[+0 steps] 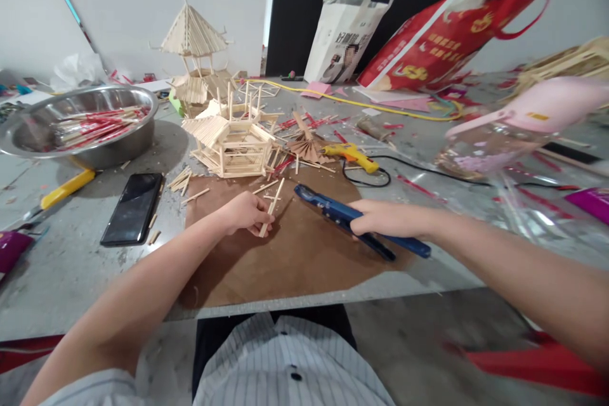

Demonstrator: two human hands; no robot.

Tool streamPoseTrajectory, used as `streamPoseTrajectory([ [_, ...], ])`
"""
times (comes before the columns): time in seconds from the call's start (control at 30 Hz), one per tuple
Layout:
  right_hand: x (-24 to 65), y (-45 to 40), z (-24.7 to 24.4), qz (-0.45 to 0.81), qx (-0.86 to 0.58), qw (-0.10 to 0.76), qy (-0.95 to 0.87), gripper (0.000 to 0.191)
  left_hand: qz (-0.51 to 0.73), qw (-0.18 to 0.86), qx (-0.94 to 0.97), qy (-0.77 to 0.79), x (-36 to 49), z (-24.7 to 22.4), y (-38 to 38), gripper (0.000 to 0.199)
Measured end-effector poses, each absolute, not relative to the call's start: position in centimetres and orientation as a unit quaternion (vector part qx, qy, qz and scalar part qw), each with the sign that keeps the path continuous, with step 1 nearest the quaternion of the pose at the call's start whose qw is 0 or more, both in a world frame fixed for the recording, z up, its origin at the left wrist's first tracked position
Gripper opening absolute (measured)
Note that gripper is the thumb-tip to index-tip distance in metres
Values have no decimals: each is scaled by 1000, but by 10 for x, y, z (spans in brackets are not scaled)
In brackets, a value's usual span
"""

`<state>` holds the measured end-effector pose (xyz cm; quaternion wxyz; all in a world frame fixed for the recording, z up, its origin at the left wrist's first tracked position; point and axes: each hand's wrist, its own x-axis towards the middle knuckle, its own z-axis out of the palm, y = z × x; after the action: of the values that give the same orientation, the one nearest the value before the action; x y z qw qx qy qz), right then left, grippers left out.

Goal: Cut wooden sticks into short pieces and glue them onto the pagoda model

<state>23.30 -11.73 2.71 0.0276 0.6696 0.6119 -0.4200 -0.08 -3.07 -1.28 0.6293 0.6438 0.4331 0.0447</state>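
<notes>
Pinched in the fingers of my left hand (248,212) is a pale wooden stick (273,206), tilted up over a brown sheet (238,269). My right hand (375,219) grips a dark blue plier-like tool (333,210), whose head points left toward the stick without touching it. Just behind my left hand stands a hexagonal wooden stick frame (242,151) with a partly covered roof. A taller stick pavilion (194,35) rises behind it. Short stick pieces (181,180) lie left of the sheet.
On the left are a metal basin (143,130) of red and pale sticks, a yellow-handled cutter (68,189) and a black phone (132,209). A yellow glue gun (354,155) with a black cable lies behind the tool. Bags (333,32) and a pink-lidded bottle (495,139) stand farther right.
</notes>
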Motion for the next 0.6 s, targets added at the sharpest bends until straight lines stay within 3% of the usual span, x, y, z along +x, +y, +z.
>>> streamPoseTrajectory([
  [0.2, 212, -122, 26, -530, 626, 8, 572, 11, -7, 616, 661, 429, -1, -9, -34, 11],
  [0.6, 185, -112, 29, -522, 630, 68, 571, 6, -39, 622, 675, 396, 0, -8, -37, 9],
])
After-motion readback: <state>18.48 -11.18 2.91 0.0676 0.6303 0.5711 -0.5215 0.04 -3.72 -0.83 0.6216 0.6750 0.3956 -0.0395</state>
